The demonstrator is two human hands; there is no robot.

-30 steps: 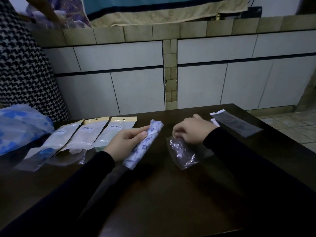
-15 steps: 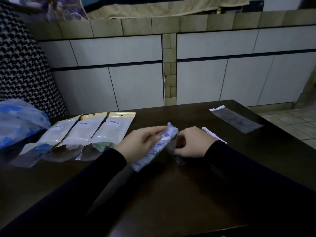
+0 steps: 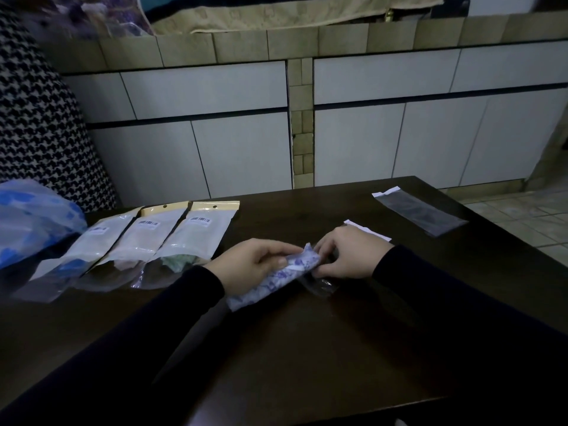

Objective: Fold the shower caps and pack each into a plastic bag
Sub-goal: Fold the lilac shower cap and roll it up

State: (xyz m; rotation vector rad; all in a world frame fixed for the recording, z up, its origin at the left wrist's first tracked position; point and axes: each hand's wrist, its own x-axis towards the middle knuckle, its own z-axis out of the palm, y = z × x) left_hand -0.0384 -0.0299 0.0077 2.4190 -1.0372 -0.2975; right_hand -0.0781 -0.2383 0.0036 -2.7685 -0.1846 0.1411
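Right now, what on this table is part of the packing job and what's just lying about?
In the job:
- left hand gripping the folded shower cap
- right hand holding a clear plastic bag at the cap's end
- three packed bags
- spare empty bag
- blue shower caps pile

Lying about:
- white paper strip
- houndstooth fabric

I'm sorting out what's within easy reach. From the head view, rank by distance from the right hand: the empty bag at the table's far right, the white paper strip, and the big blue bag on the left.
1. White paper strip, just behind the right hand.
2. Empty bag, far right.
3. Big blue bag, far left edge.
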